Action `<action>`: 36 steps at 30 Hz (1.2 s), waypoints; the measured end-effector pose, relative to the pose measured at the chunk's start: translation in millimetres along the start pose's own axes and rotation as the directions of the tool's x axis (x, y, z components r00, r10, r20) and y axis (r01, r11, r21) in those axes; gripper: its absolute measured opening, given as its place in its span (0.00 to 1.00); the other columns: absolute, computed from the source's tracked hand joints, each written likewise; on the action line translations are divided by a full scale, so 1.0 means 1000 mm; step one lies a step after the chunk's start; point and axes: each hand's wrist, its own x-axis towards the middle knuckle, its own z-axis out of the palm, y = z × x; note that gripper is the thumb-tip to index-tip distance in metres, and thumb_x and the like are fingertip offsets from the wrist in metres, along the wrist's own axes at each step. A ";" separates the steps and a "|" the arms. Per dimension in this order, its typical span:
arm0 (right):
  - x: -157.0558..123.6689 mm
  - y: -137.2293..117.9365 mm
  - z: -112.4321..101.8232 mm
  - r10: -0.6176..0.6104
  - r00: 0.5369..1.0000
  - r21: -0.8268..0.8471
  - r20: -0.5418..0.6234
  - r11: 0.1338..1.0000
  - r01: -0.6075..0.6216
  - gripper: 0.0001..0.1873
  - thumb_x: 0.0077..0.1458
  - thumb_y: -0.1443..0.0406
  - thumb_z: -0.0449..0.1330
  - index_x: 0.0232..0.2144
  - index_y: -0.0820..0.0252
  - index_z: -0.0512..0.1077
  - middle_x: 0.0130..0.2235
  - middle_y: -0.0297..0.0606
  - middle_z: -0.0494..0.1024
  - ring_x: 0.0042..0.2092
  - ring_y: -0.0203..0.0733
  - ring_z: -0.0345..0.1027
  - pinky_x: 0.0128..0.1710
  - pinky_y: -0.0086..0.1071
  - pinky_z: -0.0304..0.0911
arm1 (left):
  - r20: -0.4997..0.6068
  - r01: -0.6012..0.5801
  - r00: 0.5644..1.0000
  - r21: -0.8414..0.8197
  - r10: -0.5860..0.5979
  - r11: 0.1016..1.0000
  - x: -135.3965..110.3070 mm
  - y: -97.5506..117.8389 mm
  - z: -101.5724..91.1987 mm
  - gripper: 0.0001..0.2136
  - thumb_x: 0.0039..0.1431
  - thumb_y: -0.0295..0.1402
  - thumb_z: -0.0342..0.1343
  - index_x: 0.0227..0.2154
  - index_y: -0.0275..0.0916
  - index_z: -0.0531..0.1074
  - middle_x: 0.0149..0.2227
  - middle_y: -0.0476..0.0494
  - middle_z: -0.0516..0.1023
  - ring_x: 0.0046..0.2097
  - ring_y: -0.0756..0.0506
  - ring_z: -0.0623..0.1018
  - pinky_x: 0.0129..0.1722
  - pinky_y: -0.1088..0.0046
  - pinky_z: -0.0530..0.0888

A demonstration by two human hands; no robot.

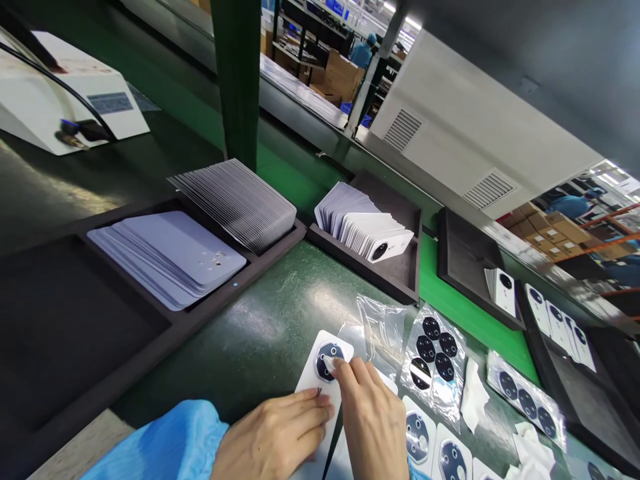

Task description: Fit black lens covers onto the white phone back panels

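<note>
Lower centre: left hand (pixel 273 437) flat, fingers outstretched, pinning white back cover (pixel 311 381). Right hand (pixel 373 420) fingertips pinched on small tab (pixel 329 364) at round lens ring (pixel 320 352). Probably peeling; calls for steady hold-down.

Left hand (pixel 273 437): palm down, laid flat, fingers straight and close together, pointing right.
Left forearm (pixel 165 443): enters from the lower left, covered to the wrist by a blue sleeve (pixel 150 453).
Right hand (pixel 373 420): rises from the bottom edge, back toward the camera. Thumb and forefinger are pinched together, fingertips (pixel 334 365) aimed up and left, and the other fingers are loosely curled.
Spacing: the left fingertips lie just beside the right hand's thumb side.
</note>
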 end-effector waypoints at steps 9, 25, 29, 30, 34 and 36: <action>0.002 -0.001 -0.002 0.019 1.000 0.015 0.016 1.000 -0.019 0.17 0.61 0.75 0.40 0.31 0.55 0.64 0.24 0.32 0.70 0.25 0.40 0.69 0.22 0.32 0.55 | -0.007 0.007 1.000 -0.007 -0.007 1.000 0.004 0.001 -0.001 0.19 0.71 0.31 0.38 0.38 0.38 0.76 0.42 0.53 0.82 0.46 0.55 0.80 0.52 0.84 0.70; 0.003 0.005 -0.003 0.102 0.994 0.056 -0.034 0.993 -0.100 0.26 0.68 0.62 0.34 0.26 0.54 0.67 0.22 0.31 0.72 0.24 0.38 0.71 0.19 0.31 0.58 | 0.034 -0.031 0.999 -0.034 0.032 0.999 0.007 0.000 -0.007 0.19 0.71 0.29 0.36 0.39 0.37 0.75 0.42 0.51 0.82 0.46 0.55 0.80 0.53 0.85 0.69; -0.028 0.040 -0.022 0.227 0.972 0.107 -0.054 0.970 -0.220 0.18 0.67 0.58 0.42 0.37 0.53 0.71 0.31 0.32 0.79 0.30 0.35 0.76 0.24 0.24 0.65 | -0.013 -0.013 1.000 -0.047 0.012 0.999 0.010 0.001 -0.007 0.19 0.71 0.30 0.36 0.38 0.35 0.75 0.40 0.48 0.83 0.44 0.55 0.80 0.54 0.86 0.67; -0.040 0.052 -0.029 0.256 0.964 0.113 -0.063 0.962 -0.248 0.16 0.66 0.57 0.45 0.39 0.53 0.71 0.35 0.34 0.80 0.33 0.36 0.77 0.28 0.23 0.67 | -0.013 -0.022 1.000 -0.055 0.021 0.998 0.010 0.000 -0.006 0.19 0.71 0.30 0.37 0.39 0.34 0.75 0.41 0.47 0.83 0.44 0.55 0.81 0.54 0.86 0.67; -0.095 0.099 -0.064 0.387 0.922 0.162 -0.002 0.910 -0.381 0.16 0.61 0.53 0.50 0.44 0.50 0.72 0.39 0.33 0.82 0.36 0.39 0.78 0.28 0.23 0.69 | -0.001 -0.049 0.999 -0.120 0.049 0.992 -0.006 -0.001 0.009 0.14 0.70 0.31 0.42 0.45 0.37 0.73 0.45 0.47 0.81 0.47 0.53 0.79 0.56 0.85 0.65; -0.118 0.113 -0.084 0.527 0.850 0.156 0.012 0.839 -0.522 0.17 0.58 0.51 0.52 0.42 0.49 0.73 0.37 0.33 0.82 0.32 0.39 0.77 0.23 0.24 0.69 | 0.032 -0.031 0.999 -0.138 0.036 0.990 -0.019 -0.002 0.020 0.13 0.68 0.33 0.45 0.48 0.39 0.72 0.49 0.48 0.79 0.50 0.51 0.77 0.57 0.82 0.66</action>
